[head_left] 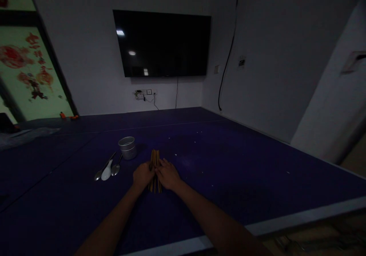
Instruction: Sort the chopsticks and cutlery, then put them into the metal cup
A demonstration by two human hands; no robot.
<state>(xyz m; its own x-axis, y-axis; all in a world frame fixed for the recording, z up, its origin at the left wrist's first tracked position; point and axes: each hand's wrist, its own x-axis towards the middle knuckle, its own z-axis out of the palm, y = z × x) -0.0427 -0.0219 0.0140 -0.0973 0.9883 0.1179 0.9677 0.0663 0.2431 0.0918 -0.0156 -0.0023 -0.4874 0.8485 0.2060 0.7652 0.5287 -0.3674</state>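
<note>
A bundle of several wooden chopsticks [154, 157] lies on the dark blue table [228, 164], pointing away from me. My left hand [143, 175] presses against the bundle's left side with its fingers curled. My right hand [168, 174] rests on the bundle's right side, fingers closed over the sticks. Both hands hold the bundle between them near its middle; the near ends of the sticks show below the hands.
A small metal cup [127, 147] stands just left of the chopsticks. Two metal spoons [116, 168] and a white spoon [106, 171] lie left of it. A dark screen [162, 44] hangs on the far wall. The table's white edge [300, 216] runs at the near right.
</note>
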